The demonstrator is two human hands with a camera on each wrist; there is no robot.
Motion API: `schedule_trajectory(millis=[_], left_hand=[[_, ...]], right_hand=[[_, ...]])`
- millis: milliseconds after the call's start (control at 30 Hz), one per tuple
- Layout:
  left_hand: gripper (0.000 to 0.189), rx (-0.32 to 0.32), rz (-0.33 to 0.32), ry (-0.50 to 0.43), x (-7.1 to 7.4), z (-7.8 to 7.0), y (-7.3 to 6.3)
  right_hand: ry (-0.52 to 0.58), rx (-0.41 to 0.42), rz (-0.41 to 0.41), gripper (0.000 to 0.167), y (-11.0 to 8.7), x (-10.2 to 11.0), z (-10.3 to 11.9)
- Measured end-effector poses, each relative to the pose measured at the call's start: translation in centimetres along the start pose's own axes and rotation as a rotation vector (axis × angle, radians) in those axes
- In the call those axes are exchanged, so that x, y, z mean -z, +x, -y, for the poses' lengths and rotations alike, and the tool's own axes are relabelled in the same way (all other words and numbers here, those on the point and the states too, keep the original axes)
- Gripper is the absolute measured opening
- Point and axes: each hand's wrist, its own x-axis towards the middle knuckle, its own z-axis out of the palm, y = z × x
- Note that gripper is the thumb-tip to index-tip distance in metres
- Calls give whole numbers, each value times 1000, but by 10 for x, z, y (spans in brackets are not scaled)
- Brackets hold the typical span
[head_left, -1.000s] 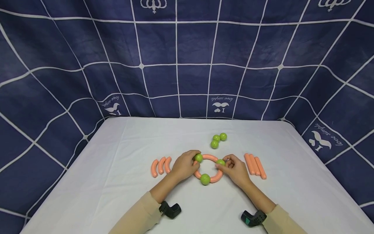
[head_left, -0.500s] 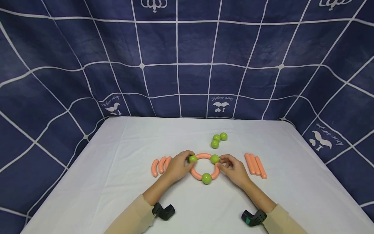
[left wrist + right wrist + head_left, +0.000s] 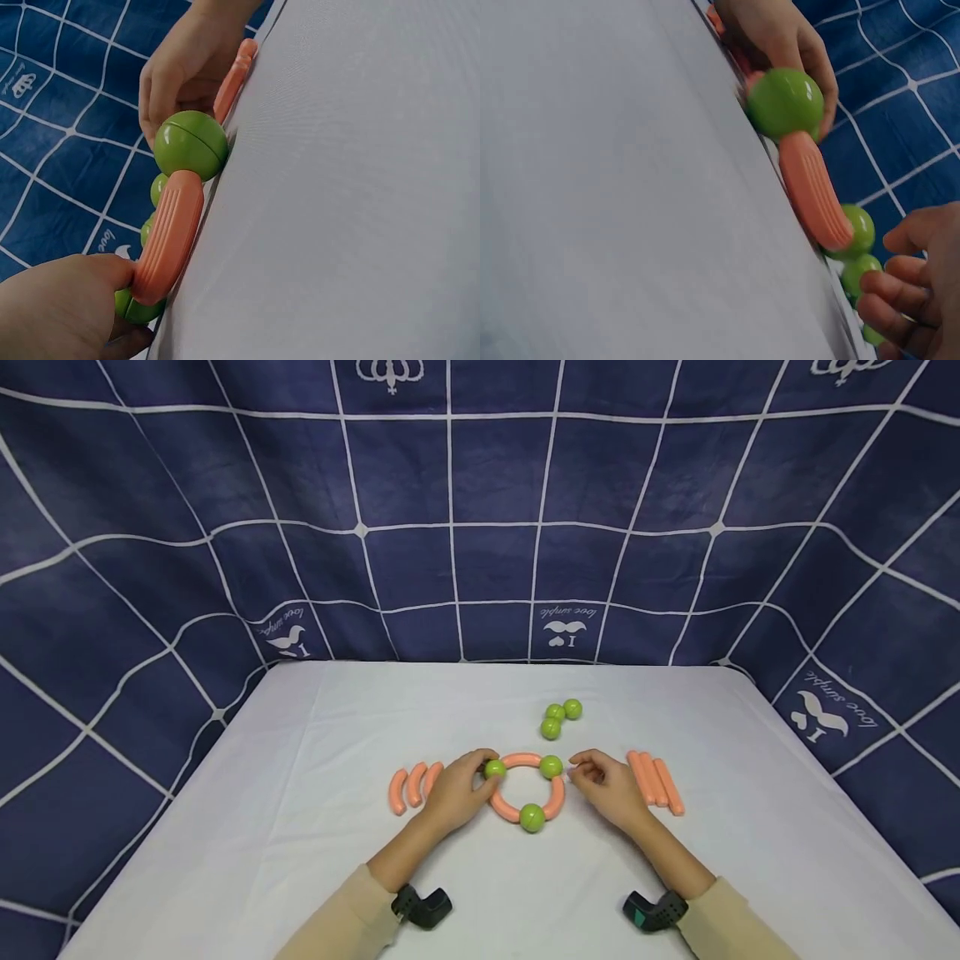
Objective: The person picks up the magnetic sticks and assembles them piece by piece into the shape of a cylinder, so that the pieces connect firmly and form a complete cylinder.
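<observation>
A ring of curved orange connecting rods [image 3: 555,799] and three green balls lies flat in front of me. My left hand [image 3: 459,793] pinches the left green ball [image 3: 495,768] between thumb and fingers; in the left wrist view its thumb lies by the end of a grooved curved rod [image 3: 171,232]. Just right of the ring is my right hand [image 3: 613,789], fingers loosely curled, apart from the right ball [image 3: 551,767]. In the right wrist view a gap shows between these fingers [image 3: 889,296] and the ring. The front ball [image 3: 532,817] joins the two lower rods.
Several loose green balls [image 3: 551,728] sit behind the ring. Beside my left hand lie three curved rods [image 3: 397,792], one partly hidden. Three straight rods [image 3: 669,788] lie beyond my right hand. The white-covered table [image 3: 360,718] meets a blue checked curtain [image 3: 495,560] at the back.
The ring and my left hand have shifted left. The right ball went from my right hand's fingers to standing free, and that hand has drawn back slightly to the right.
</observation>
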Motion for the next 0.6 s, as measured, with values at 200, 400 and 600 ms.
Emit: schedule_trajectory(millis=[200, 400, 600], left_hand=[[31, 8, -13, -3, -2, 1, 0], [30, 2, -16, 1, -3, 2, 0], [29, -4, -14, 16, -2, 3, 0]], right_hand=[[-16, -78, -47, 18, 6, 28, 2], [-6, -147, -101, 21, 4, 63, -3], [-93, -190, -162, 24, -8, 86, -18]])
